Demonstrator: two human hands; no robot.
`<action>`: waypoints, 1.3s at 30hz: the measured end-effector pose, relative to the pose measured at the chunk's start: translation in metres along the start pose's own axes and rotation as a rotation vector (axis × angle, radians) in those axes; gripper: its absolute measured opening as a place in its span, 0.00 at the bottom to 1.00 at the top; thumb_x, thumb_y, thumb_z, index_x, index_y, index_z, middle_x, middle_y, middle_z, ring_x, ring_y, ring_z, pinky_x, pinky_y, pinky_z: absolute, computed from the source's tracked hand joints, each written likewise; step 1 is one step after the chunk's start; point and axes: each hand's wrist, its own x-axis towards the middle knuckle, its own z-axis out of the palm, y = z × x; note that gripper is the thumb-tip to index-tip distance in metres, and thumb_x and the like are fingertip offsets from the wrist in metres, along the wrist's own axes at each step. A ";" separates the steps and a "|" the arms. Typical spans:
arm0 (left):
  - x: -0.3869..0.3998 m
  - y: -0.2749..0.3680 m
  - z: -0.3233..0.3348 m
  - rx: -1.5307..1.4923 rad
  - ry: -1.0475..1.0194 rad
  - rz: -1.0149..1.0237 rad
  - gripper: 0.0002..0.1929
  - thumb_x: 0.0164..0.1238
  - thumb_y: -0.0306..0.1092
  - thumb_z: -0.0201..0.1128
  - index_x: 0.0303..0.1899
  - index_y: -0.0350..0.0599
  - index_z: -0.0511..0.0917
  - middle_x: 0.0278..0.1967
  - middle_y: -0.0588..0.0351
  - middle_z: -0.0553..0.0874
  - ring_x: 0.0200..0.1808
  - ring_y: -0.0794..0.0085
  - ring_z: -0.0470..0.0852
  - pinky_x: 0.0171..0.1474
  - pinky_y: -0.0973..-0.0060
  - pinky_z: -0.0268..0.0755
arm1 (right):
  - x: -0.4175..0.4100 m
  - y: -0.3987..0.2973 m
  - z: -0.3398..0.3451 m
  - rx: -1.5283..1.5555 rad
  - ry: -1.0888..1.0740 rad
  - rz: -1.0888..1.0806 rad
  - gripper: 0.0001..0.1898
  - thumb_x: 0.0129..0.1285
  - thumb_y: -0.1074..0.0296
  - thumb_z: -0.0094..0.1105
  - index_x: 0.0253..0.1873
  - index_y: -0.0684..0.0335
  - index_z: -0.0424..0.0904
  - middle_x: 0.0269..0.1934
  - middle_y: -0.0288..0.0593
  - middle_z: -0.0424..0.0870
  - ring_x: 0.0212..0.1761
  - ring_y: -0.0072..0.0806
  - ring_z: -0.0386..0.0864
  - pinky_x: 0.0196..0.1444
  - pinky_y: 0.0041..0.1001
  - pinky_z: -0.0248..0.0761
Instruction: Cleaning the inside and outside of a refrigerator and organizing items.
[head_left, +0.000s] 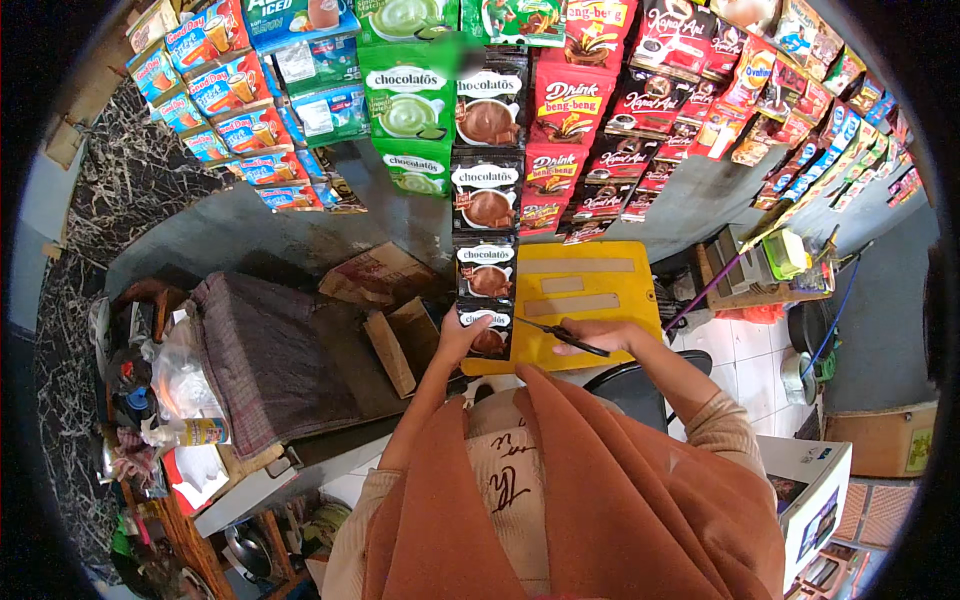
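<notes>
A strip of black chocolate drink sachets (486, 201) hangs down in front of me from the row of hanging packets. My left hand (455, 334) pinches the lowest sachet (491, 343) by its left edge, thumb across the front. In my right hand (611, 334) is a pair of dark-handled scissors (562, 334). Their blades point left at the strip's right edge, close to the upper part of that lowest sachet. Whether the tips touch it I cannot tell. Behind the strip's lower end is a yellow board (585, 281) with tan strips on it.
Green sachets (409, 112) hang left of the strip, red sachets (566, 112) right of it. An open cardboard box (405, 345) and a dark checked cloth (244, 352) lie to the left. A black chair (634, 382) stands by my right forearm, a white printed box (817, 495) behind it.
</notes>
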 end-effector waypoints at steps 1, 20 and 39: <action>-0.001 0.003 0.001 0.006 0.005 -0.002 0.17 0.54 0.32 0.66 0.44 0.38 0.72 0.36 0.59 0.80 0.36 0.79 0.77 0.40 0.80 0.70 | 0.004 -0.011 -0.008 -0.016 -0.057 0.003 0.42 0.51 0.25 0.41 0.45 0.69 0.67 0.36 0.53 0.73 0.42 0.42 0.71 0.44 0.35 0.63; -0.010 -0.002 0.001 0.024 0.048 -0.051 0.25 0.51 0.33 0.69 0.49 0.37 0.68 0.40 0.56 0.79 0.41 0.76 0.77 0.46 0.76 0.69 | 0.017 -0.050 -0.047 -0.258 -0.228 0.016 0.48 0.48 0.21 0.36 0.45 0.71 0.73 0.41 0.58 0.77 0.46 0.46 0.74 0.46 0.37 0.65; -0.017 0.018 0.010 -0.068 0.141 -0.003 0.19 0.52 0.31 0.68 0.44 0.40 0.70 0.34 0.60 0.80 0.33 0.79 0.77 0.36 0.80 0.70 | 0.032 -0.017 -0.013 -0.118 0.177 -0.267 0.36 0.50 0.30 0.51 0.25 0.69 0.76 0.21 0.57 0.74 0.27 0.49 0.74 0.33 0.40 0.66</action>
